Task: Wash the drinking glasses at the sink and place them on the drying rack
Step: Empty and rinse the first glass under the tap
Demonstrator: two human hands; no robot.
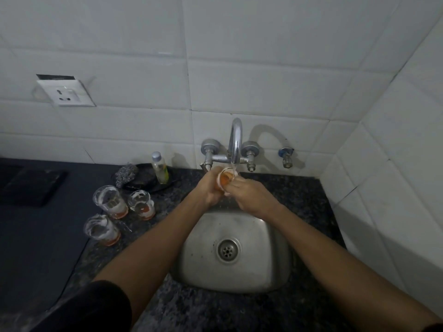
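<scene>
- Steel sink (pixel 271 267) sits in a dark speckled stone counter (pixel 282 188), its round drain (pixel 228 250) near the middle of the basin.
- At the far edge of the sink, under the spout of a curved chrome tap (pixel 235 142), both hands meet around one drinking glass (pixel 225 179) with an orange base.
- Left hand (pixel 208 188) curls its fingers round the glass from the left side and holds it tilted, mouth turned toward the camera.
- Right hand (pixel 249 196) grips the glass from the right, fingers bent against its rim and side; how far they reach inside cannot be told.
- Water runs from the spout onto the glass and falls below the hands into the basin.
- Three more glasses stand upright on the counter to the left of the sink, all with soapy foam on their walls and orange bases: far left glass (pixel 110 202), far right glass (pixel 141 204), near glass (pixel 102 230).
- Beyond them, by the tiled wall, a steel scrubber (pixel 125 174) and a small clear bottle (pixel 160 167) sit on a dark tray (pixel 146 183).
- White wall socket (pixel 66 93) is mounted on the tiles at the far left.
</scene>
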